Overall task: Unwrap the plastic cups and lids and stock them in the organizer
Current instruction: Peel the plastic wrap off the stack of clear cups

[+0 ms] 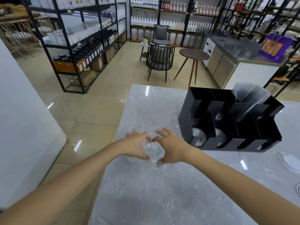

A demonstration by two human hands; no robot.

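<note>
On the grey marble table (162,192) my left hand (136,146) and my right hand (170,147) meet, both gripping a crumpled piece of clear plastic wrap (152,151) between them. More of the clear wrap (146,122) lies flat on the table beyond my fingers. To the right stands the black organizer (211,143). Clear lids (198,137) sit in its two front-left slots. A stack of clear cups in its wrap (250,98) leans in a back-right slot.
A white round lid (289,161) lies at the table's right edge. The table's left edge drops to the tiled floor. Behind are black shelving racks (78,46), a dark chair (159,60), a round side table (194,54) and a steel counter (235,47).
</note>
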